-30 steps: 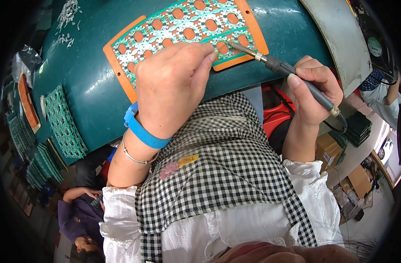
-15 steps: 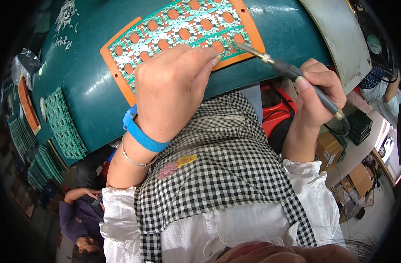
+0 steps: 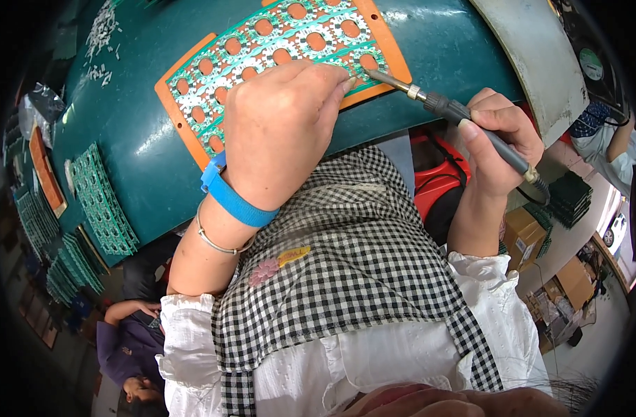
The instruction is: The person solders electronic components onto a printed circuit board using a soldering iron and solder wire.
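In my right hand [image 3: 502, 142] is a grey soldering iron [image 3: 449, 108], gripped like a pen, its metal tip pointing left. That tip meets a green-and-white circuit board panel [image 3: 316, 42] with rows of round holes, near the hole closest to the panel's right front corner. The panel lies in an orange tray [image 3: 394, 59] on the bench. Over the panel's front edge, my left hand [image 3: 280, 125] is closed, thumb and forefinger pinched together just left of the iron's tip. Whatever sits in that pinch is hidden or too small to make out.
The green bench top [image 3: 141, 128] carries small white pieces [image 3: 99, 42] at the far left. Stacked circuit board panels [image 3: 102, 201] stand at the left, beside an orange strip [image 3: 47, 170]. A grey metal sheet [image 3: 533, 62] borders the right. Another person [image 3: 127, 347] is at lower left.
The orange tray and its panel have shifted slightly left and away from me. My left hand has turned a little; the iron's tip has moved slightly left.
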The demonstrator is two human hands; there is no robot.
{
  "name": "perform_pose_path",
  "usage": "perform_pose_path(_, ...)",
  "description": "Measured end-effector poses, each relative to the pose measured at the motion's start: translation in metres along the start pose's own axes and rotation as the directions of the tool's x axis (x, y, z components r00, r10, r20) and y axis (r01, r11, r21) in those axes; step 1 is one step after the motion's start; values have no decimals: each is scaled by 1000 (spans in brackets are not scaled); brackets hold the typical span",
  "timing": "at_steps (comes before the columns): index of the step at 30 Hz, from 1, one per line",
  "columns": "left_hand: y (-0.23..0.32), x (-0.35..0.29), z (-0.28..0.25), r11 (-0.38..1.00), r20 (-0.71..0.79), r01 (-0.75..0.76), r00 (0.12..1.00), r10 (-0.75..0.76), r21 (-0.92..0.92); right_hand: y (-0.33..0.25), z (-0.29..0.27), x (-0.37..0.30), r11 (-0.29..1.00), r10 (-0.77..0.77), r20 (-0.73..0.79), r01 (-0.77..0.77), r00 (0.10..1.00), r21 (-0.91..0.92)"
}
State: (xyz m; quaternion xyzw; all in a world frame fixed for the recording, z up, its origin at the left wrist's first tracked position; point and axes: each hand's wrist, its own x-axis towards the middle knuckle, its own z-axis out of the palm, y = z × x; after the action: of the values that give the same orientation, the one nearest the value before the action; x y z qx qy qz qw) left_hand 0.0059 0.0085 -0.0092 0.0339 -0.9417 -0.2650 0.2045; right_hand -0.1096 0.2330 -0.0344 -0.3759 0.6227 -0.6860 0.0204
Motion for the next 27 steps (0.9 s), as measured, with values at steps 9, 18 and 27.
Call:
perform_pose_path(9, 7, -6, -9, 999, 26, 20, 999, -18, -50, 2, 1, -5, 999, -54, -91, 54, 994, -5)
perform_pose_path(18, 2, 2, -4, 992, -58, -14, 998, 6, -125, 5, -13, 1, 997, -43, -80, 49, 996, 66)
perform_pose_path(27, 4, 0, -7, 998, -51, 25, 998, -28, -54, -2, 1, -3, 999, 12, -51, -10, 999, 46)
